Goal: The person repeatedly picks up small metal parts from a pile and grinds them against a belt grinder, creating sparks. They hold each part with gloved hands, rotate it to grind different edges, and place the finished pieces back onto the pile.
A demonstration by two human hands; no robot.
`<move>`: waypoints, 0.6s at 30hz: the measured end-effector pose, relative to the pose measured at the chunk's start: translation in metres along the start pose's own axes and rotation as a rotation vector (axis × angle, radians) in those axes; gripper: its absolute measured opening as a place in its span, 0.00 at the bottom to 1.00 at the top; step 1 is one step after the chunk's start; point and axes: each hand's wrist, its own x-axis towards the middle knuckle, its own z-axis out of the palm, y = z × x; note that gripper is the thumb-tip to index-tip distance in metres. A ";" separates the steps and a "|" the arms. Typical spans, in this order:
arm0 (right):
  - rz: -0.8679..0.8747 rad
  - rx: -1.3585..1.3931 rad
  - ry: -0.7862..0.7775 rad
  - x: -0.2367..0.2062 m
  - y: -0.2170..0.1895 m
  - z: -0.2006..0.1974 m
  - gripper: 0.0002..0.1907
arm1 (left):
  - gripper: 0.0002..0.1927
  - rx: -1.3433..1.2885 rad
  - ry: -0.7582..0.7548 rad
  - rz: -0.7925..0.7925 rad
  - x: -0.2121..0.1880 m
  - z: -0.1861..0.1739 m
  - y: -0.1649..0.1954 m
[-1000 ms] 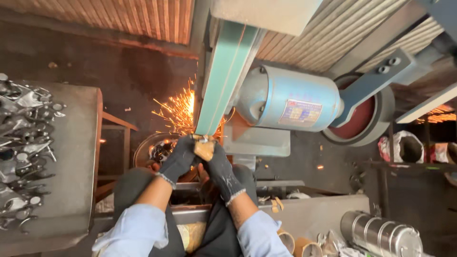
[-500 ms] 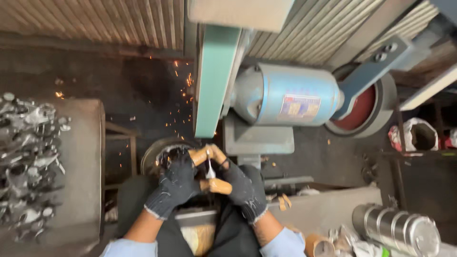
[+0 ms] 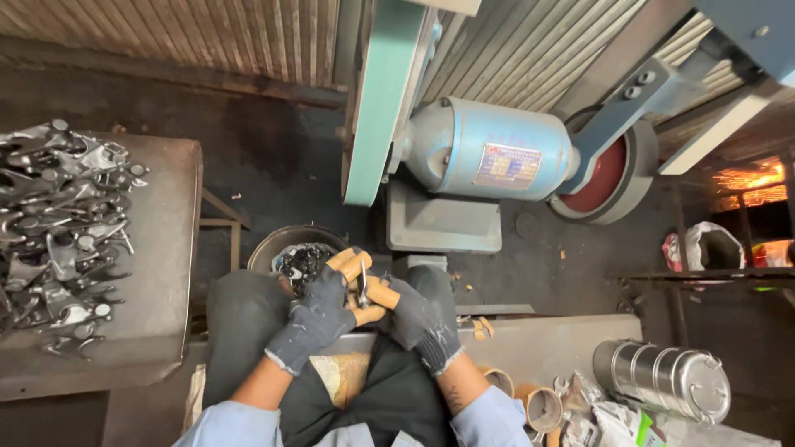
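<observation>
1. Room: a dark, dirty concrete floor is seen under the belt grinder [image 3: 464,149]; a corrugated metal wall is behind it. The grinder is taken as the landmark below.
2. Grinder: one blue-grey motor body is flanked by one green sanding belt [image 3: 383,99] on its left and one red disc wheel [image 3: 603,178] on its right.
3. Far left of the grinder, a rusty metal table [image 3: 157,273] is loaded with a heap of unfinished metal parts [image 3: 58,223]; too tangled to be counted.
4. Just below the belt, one round pan [image 3: 286,248] of small dark pieces is set on the floor.
5. Below the grinder, at the person's lap, a small metal workpiece [image 3: 363,290] is held upright between both hands, clear of the belt.
6. Left hand [image 3: 319,319]: dark glove, tan wrapped fingertips, closed on the workpiece from the left.
7. Right hand [image 3: 418,319]: dark glove, tan wrapped fingertips, pinching the workpiece from the right. Both hands are pressed close together, touching.
8. Lower right of the grinder, one steel stacked canister [image 3: 662,381] is lying on its side on a grey ledge [image 3: 563,335]; at least two cardboard tubes [image 3: 538,406] are beside it.
9. Far right of the grinder, orange sparks [image 3: 749,178] are visible; one white bag [image 3: 704,244] is below them.
</observation>
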 end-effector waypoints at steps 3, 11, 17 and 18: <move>-0.124 -0.509 0.079 0.006 -0.024 -0.011 0.22 | 0.36 -0.124 -0.189 -0.159 0.016 -0.006 -0.009; -0.358 -0.029 0.138 0.143 0.025 -0.049 0.11 | 0.15 -1.429 -0.105 -0.512 0.074 0.067 -0.147; -0.318 -0.104 0.349 0.173 0.042 -0.076 0.05 | 0.05 -1.220 -0.091 -0.883 0.072 0.091 -0.202; -0.273 0.124 0.273 0.172 0.044 -0.081 0.07 | 0.05 -1.245 -0.105 -0.753 0.068 0.091 -0.202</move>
